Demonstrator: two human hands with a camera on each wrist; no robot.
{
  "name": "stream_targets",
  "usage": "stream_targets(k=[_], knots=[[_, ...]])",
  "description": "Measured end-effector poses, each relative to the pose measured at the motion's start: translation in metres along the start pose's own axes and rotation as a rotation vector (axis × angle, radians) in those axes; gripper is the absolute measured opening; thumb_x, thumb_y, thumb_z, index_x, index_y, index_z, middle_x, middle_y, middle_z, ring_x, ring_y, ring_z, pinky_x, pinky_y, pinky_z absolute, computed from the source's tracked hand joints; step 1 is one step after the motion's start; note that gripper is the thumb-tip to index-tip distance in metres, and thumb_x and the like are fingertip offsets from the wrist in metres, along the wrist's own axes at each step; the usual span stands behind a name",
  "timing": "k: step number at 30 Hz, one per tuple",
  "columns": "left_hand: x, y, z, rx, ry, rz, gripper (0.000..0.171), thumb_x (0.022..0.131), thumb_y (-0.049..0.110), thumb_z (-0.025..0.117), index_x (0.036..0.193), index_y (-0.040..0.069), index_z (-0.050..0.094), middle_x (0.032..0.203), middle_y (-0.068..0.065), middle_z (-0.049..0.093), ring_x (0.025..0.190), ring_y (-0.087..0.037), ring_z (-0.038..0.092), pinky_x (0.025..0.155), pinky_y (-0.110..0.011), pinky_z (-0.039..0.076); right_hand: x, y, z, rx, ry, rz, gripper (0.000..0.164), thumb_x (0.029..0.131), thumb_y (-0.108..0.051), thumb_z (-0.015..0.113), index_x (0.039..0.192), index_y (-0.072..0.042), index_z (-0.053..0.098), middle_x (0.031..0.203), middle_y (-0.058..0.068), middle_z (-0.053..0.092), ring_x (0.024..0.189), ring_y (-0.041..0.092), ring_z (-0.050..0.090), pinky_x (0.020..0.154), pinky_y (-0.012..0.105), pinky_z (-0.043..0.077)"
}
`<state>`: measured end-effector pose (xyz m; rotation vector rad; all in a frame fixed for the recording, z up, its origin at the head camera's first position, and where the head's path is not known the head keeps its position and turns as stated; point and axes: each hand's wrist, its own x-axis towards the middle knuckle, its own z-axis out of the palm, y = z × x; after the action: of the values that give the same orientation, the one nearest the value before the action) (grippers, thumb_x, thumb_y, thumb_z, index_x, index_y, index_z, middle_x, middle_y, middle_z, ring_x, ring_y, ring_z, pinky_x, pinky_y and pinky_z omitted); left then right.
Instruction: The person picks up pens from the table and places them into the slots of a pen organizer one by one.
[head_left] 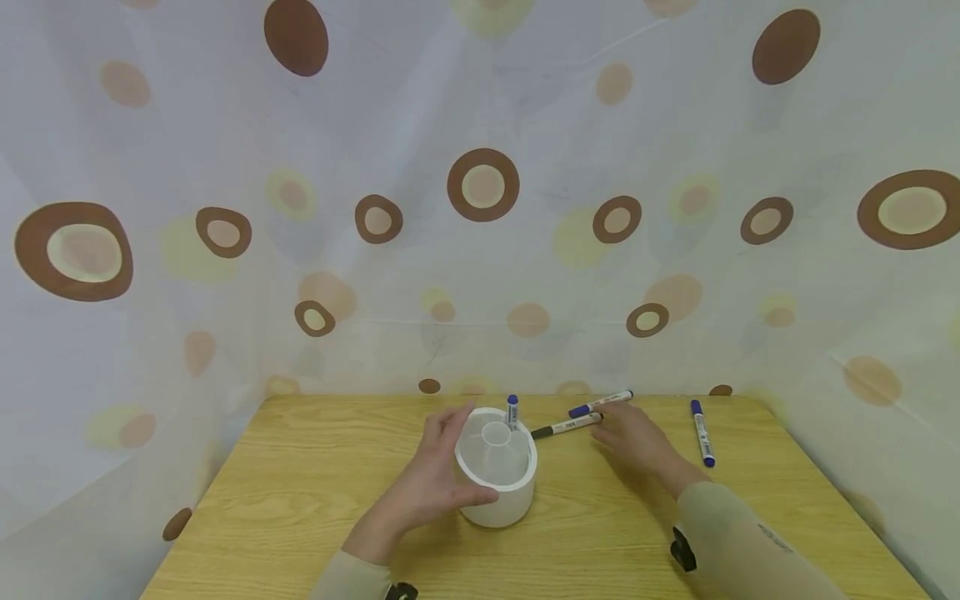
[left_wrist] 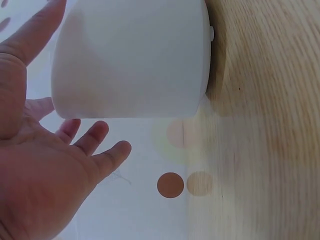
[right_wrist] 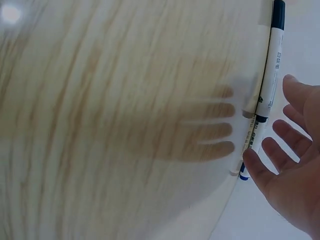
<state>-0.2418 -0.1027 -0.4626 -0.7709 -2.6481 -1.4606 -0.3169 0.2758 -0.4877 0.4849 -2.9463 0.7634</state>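
In the head view a white round container (head_left: 498, 502) with a ring in its middle stands on the table, a blue-capped marker (head_left: 513, 412) upright inside. My left hand (head_left: 432, 479) is around its left side, thumb at the near rim. In the left wrist view the other fingers (left_wrist: 112, 155) spread straight beside the container's wall (left_wrist: 130, 60). My right hand (head_left: 633, 437) reaches over the table with parted fingers. Its fingertips are at the black-capped marker's (head_left: 570, 425) right end, and a second blue-capped marker (head_left: 600, 404) lies just behind.
Another blue-capped marker (head_left: 702, 433) lies to the right of the right hand. The wooden table (head_left: 300, 500) ends at the back against a pale curtain (head_left: 480, 275) with brown and yellow spots.
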Motion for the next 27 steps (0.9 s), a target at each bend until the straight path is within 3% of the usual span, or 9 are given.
stream_targets(k=[7,13,19,27], knots=[[0.003,-0.003,0.002,0.003,-0.041,-0.024,0.131,0.078,0.041,0.102,0.177,0.017,0.019,0.181,-0.019,0.014,0.156,-0.051,0.035,0.121,-0.075,0.035,0.004,0.004,0.006,0.017,0.009,-0.053,0.043,0.109,-0.013,0.071,0.145,0.009,0.063,0.142,0.031,0.065,0.131,0.054,0.061,0.109,0.070,0.050],[0.004,-0.003,0.004,-0.008,-0.057,-0.054,0.130,0.079,0.041,0.101,0.176,0.014,0.019,0.179,-0.016,0.023,0.153,-0.044,0.043,0.123,-0.071,0.036,0.007,0.001,0.006,0.002,0.004,-0.036,0.044,0.108,-0.013,0.073,0.144,0.009,0.063,0.139,0.030,0.066,0.125,0.051,0.064,0.104,0.067,0.054],[0.004,-0.004,0.007,-0.025,-0.038,-0.078,0.133,0.079,0.039,0.102,0.176,0.013,0.016,0.176,-0.021,0.028,0.150,-0.045,0.046,0.122,-0.070,0.037,0.006,0.003,0.010,-0.050,0.028,-0.031,0.042,0.104,-0.011,0.077,0.140,0.008,0.068,0.129,0.027,0.064,0.115,0.047,0.065,0.096,0.064,0.057],[0.002,-0.004,0.009,-0.026,-0.014,-0.089,0.132,0.081,0.042,0.101,0.176,0.012,0.015,0.174,-0.023,0.031,0.148,-0.045,0.048,0.122,-0.069,0.039,-0.001,0.004,0.011,-0.060,0.049,-0.034,0.021,0.101,-0.004,0.077,0.121,0.003,0.076,0.124,0.022,0.064,0.113,0.044,0.063,0.096,0.063,0.057]])
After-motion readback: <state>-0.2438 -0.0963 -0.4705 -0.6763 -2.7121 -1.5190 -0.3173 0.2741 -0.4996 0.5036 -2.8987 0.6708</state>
